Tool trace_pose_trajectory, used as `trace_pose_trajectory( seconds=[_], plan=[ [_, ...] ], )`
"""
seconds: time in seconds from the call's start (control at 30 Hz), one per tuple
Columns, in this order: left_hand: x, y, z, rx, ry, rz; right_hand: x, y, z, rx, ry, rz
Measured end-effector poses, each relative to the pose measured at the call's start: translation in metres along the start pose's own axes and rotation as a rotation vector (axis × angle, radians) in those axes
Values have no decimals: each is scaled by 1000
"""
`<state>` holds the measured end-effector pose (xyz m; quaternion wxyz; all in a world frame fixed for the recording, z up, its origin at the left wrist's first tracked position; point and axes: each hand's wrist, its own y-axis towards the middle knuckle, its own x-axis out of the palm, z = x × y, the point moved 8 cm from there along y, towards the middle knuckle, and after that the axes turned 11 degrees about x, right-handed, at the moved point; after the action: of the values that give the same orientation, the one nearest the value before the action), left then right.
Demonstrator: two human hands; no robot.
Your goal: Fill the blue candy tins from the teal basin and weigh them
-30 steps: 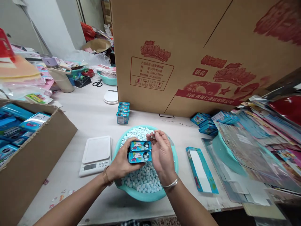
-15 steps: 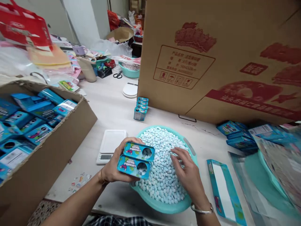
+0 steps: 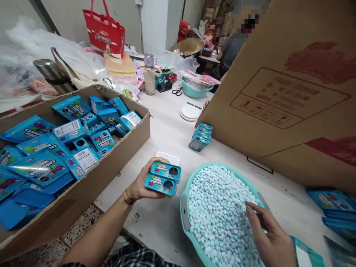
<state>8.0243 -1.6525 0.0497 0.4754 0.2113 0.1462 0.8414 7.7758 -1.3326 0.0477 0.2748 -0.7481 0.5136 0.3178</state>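
"Head camera, live: the left hand (image 3: 141, 185) has its fingers wrapped round a pair of small blue oblong boxes with round dark windows (image 3: 162, 177), one nearer than the other, both just left of the wide turquoise plastic bowl (image 3: 194, 241)."

"And which way do they run?"

"Long axes left to right, near ends of the windows' story being the right: the windows sit at the right ends, facing the bowl. That's the relation to watch, the boxes at left and the pale-blue pebble-shaped sweets (image 3: 222, 211) over to the right, filling the bowl."

"Nearer hand to the sweets?"

"Right hand (image 3: 274, 241), easily! It's over the bowl's near right side, fingers loosely curled, thumb and forefinger tips close. Whether anything's pinched there, I can't make out."

"What's changed from half a second back?"

"Plenty! Boxes then overlapped the bowl's left edge in the picture; now there's a gap. Pale pieces showed in the windows; both look dark now. The view has swung left, so the brown cardboard carton (image 3: 97, 181) of blue packs shows much more."

"And the far side?"

"A seated co-worker (image 3: 229, 52) has come into view beyond the counter (image 3: 164, 113)."
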Motion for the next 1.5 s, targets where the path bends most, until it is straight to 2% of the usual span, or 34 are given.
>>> trace_pose_trajectory(
  seconds=[0.1, 0.2, 0.33, 0.43, 0.57, 0.73, 0.83, 0.93, 1.07, 1.13, 1.23, 1.4, 1.5],
  plan=[
    [-22, 2, -10, -92, 103, 6, 1, 2, -5, 2, -14, 0],
    [-36, 11, -27, -144, 173, -10, 6, 0, -16, -14, -9, -13],
    [-44, 23, -52, -167, 235, -64, 11, -5, -27, -44, 4, -31],
    [-43, 26, -58, -182, 250, -138, 9, -7, -25, -46, -4, -24],
    [-42, 22, -47, -166, 257, -187, 1, -10, -14, -17, -27, 4],
    [-51, 9, -37, -139, 255, -172, 1, -10, 4, 55, -67, 43],
    [-62, -6, -22, -101, 287, -147, 17, -11, 1, -76, -174, 17],
    [-80, -33, 0, -141, 319, -52, 37, -20, -9, -262, -285, -61],
    [-95, -80, 29, -210, 418, 15, 52, -28, -18, -291, -387, -97],
    [-89, -101, 31, -251, 434, -4, 54, -31, -26, -273, -407, -73],
    [-59, -119, 17, -288, 330, -69, 56, -33, -36, -223, -382, -46],
    [8, -118, -20, -336, 123, -170, 58, -34, -40, -192, -318, -68],
    [30, -110, -35, -347, 106, -222, 45, -31, -37, -182, -229, -49]
  ],
)
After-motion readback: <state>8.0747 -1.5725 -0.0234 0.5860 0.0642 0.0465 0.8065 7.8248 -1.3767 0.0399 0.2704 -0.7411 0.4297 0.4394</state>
